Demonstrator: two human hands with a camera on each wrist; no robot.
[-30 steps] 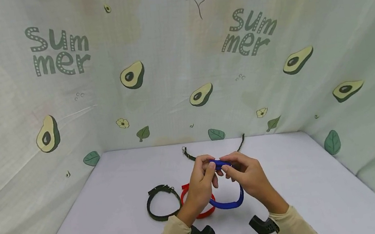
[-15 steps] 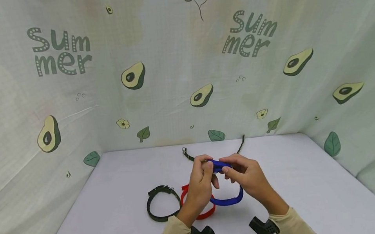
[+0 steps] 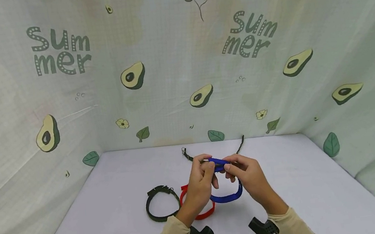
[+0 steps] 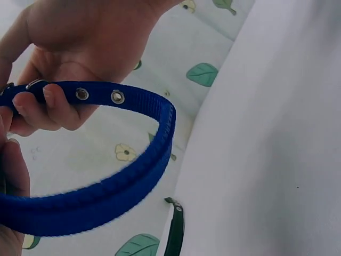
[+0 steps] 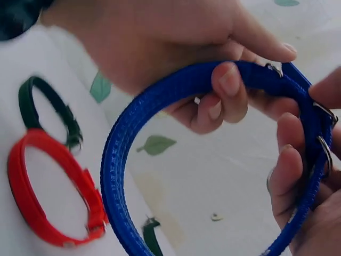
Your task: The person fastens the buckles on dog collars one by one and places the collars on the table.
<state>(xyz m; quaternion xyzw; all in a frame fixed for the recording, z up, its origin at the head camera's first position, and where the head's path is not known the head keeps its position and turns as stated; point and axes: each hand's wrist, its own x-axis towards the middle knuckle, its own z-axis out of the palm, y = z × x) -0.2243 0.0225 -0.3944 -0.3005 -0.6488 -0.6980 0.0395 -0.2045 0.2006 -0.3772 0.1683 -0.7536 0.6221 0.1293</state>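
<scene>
Blue fabric loop collar with metal-rimmed eyelets is in both hands of the person I'm watching, held up over the white table. Left hand has thumb and fingers pinched on it, and the right hand pinches it just beside, so the gap between each thumb and its fingers is pretty narrow. From the right wrist view you can make out a silvery metal buckle and a curved metal ring right by the fingers. Can't tell how far the strap end is threaded, tbh. Rest of the loop hangs below the hands.

Over to the person's left, a round red collar lies on the table, partly hidden by the left arm, with a round dark green collar just beside it. Farther back there's a thin dark strap, its middle blocked by the hands. Backdrop's a pale avocado-print cloth.
</scene>
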